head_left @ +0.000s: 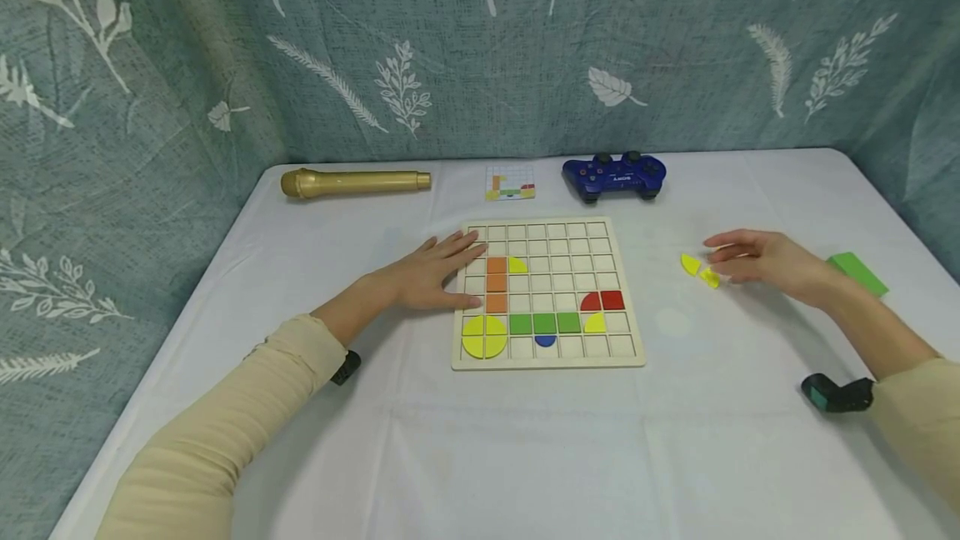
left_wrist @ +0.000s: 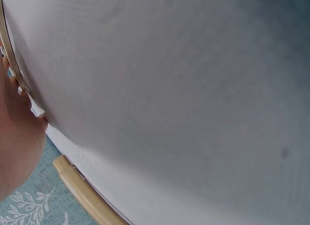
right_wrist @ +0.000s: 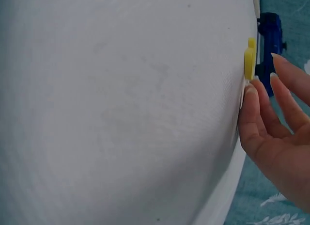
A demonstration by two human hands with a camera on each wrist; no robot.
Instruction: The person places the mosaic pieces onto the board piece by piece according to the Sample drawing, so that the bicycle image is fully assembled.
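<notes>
My left hand (head_left: 431,273) rests with spread fingers on the left edge of a pale grid board (head_left: 547,363). Orange squares (head_left: 497,282), green squares (head_left: 543,323), a yellow circle of quarter pieces (head_left: 484,337), red pieces (head_left: 612,300) and a blue half circle (head_left: 545,341) lie in its cells. To the right of the board, my right hand (head_left: 772,261) hovers with loosely bent fingers beside two small yellow pieces (head_left: 690,264). In the right wrist view, the fingertips are right by the yellow pieces (right_wrist: 249,64), with nothing seen between thumb and fingers.
Behind the board lies a small pattern card (head_left: 510,182), between a gold microphone (head_left: 360,182) and a blue game controller (head_left: 615,177). A green block (head_left: 858,273) lies past the right wrist. White cloth (head_left: 525,457) covers the table, and a patterned curtain (head_left: 510,48) hangs behind.
</notes>
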